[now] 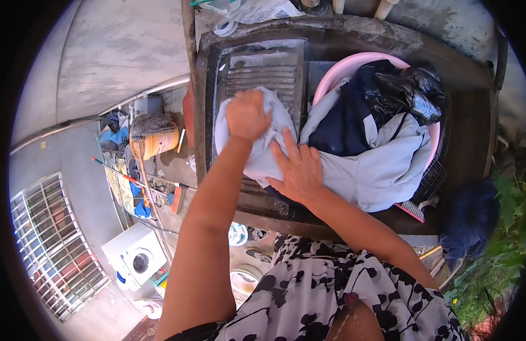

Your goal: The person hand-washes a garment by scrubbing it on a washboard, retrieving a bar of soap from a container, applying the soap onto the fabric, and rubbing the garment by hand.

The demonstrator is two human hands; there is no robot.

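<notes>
Under the curled left hand (pixel 249 115), gray cloth (pixel 354 177) is being gripped on a ridged board (pixel 264 75). Just apart from that hand, the same cloth is being pressed by the spread right hand (pixel 301 175). Beside the board, the rest is being held by a pink tub (pixel 332 78), along with dark clothes (pixel 341 126).

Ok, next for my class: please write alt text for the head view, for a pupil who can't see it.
A person's clenched left hand and spread right hand rest on pale cloth over a ridged washboard. Beside the board, a pink basin holds dark cloth and more pale cloth.
</notes>
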